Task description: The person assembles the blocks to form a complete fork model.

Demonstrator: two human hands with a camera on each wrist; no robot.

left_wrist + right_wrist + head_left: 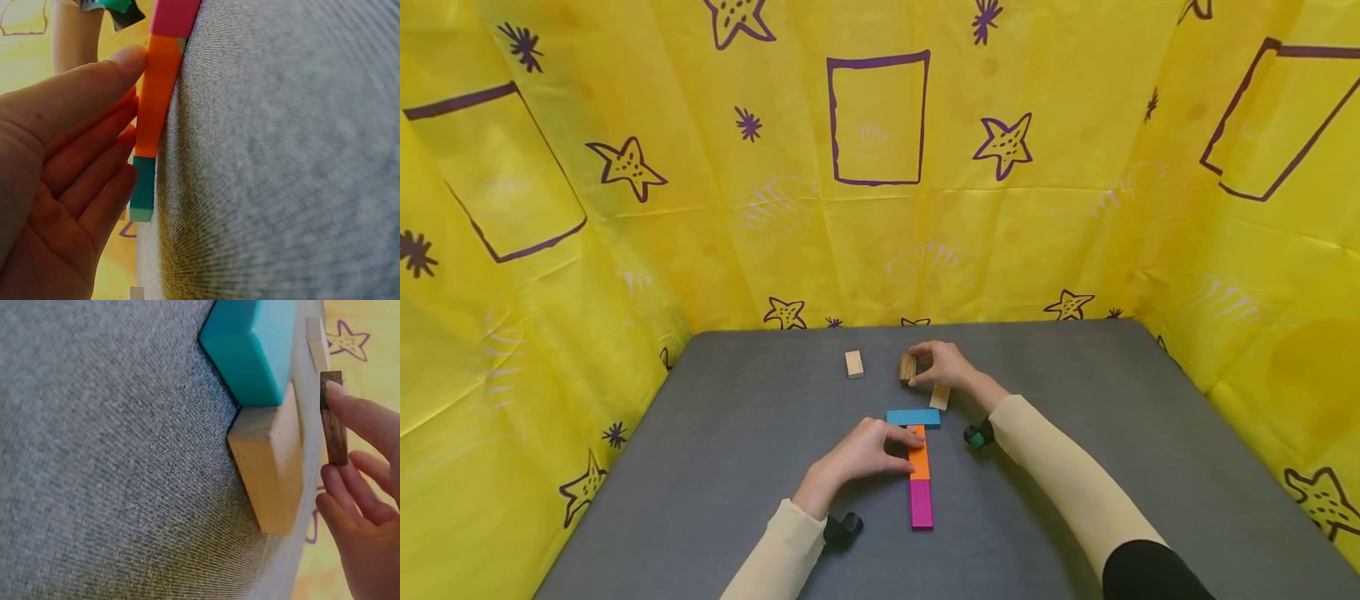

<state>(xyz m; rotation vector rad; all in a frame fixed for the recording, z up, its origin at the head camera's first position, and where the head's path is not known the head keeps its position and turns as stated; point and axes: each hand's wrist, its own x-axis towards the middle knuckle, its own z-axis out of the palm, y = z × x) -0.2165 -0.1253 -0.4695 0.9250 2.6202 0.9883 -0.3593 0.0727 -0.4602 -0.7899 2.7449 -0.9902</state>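
The left hand (pixel 868 450) reaches over the orange block (pixel 921 463) from its left side, thumb at the near end and fingers toward the far end, spread apart from the thumb. The thumb tip touches the block, which lies flat on the counter (pixel 700 467). On the near side of this hand is the magenta block (pixel 921 505), end to end with the orange one. Just beyond the hand's fingertips the blue block (pixel 913 418) lies crosswise, making a T shape with the other two.

The right hand (pixel 946 365) is farther out, well apart from the left, and pinches the brown block (pixel 907 369) between thumb and fingers. Whether that block touches the counter cannot be told. Just below the right hand, on its near side, a pale block (pixel 940 397) slants toward the blue block, and the two appear to touch at the corner. To the left of the right hand, beyond the left hand, a second pale block (pixel 853 364) lies by itself. Past both hands hangs a yellow cloth (pixel 865 250) printed with purple starfish and frames.
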